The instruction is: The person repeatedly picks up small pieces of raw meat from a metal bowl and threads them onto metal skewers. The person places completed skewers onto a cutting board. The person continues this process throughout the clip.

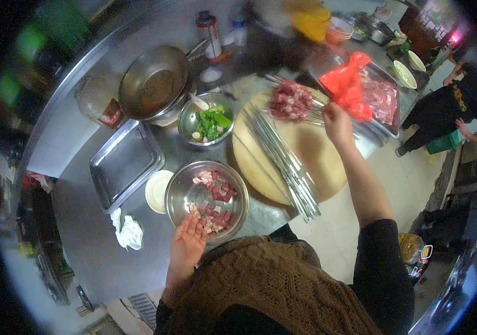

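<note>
My left hand (188, 243) is turned palm up with nothing in it. Its fingertips reach over the near left rim of a steel bowl (172, 184), in which pieces of raw red and pale meat (217, 217) lie. My right hand (338, 124) has curled fingers at the handle ends of several metal skewers threaded with meat (290, 100); whether it grips one is hidden. Those skewers rest at the far side of a round cutting board (326, 167). A bundle of bare metal skewers (280, 155) lies across the board, its near ends jutting past the edge.
Left stand a metal tray (125, 163), a pale dish (156, 191), crumpled white tissue (129, 232) and a wok (154, 83). A steel bowl of green vegetables (211, 121) is behind the meat bowl. A red plastic bag (349, 86) overlaps a meat tray (383, 100). A person (443, 100) stands right.
</note>
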A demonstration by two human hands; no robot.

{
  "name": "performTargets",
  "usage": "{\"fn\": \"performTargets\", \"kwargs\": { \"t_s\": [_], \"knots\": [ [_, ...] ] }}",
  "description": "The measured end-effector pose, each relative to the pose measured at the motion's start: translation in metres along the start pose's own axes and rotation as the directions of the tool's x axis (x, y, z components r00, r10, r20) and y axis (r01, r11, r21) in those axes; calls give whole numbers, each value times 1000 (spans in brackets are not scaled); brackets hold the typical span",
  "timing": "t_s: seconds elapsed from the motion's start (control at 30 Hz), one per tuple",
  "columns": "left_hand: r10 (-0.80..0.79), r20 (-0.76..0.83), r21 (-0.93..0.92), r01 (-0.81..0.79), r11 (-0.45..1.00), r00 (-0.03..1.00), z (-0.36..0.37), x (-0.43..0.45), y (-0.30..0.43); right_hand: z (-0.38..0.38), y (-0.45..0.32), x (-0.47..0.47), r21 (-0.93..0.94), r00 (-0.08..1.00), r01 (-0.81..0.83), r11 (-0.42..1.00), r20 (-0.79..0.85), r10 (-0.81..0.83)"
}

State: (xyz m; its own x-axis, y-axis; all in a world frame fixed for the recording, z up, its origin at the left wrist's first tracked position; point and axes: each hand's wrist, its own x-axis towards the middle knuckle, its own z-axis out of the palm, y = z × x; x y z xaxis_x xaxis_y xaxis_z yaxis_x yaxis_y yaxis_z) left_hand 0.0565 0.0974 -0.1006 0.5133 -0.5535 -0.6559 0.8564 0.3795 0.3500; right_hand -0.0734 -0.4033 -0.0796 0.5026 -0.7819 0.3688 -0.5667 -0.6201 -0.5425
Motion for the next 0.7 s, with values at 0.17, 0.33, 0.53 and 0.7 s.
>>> {"fn": "performTargets", "kwargs": {
  "t_s": [0.17, 0.33, 0.53, 0.7],
  "knots": [
    [18, 32, -33, -17, 999, 999, 4, 4, 4, 40, 28, 10, -24, 994, -76, 997, 81, 78],
    [36, 31, -48, -34, 998, 999, 3, 5, 6, 36, 23, -6, -80, 994, 22, 997, -106, -31],
    [18, -10, -13, -18, 1000, 1000, 2, 9, 10, 17, -1, -63, 64, 982, 12, 998, 185, -23],
    [117, 139, 30, -122, 992, 983, 15, 6, 27, 29, -18, -104, 9, 885, -80, 997, 460, 67]
  ]
}}
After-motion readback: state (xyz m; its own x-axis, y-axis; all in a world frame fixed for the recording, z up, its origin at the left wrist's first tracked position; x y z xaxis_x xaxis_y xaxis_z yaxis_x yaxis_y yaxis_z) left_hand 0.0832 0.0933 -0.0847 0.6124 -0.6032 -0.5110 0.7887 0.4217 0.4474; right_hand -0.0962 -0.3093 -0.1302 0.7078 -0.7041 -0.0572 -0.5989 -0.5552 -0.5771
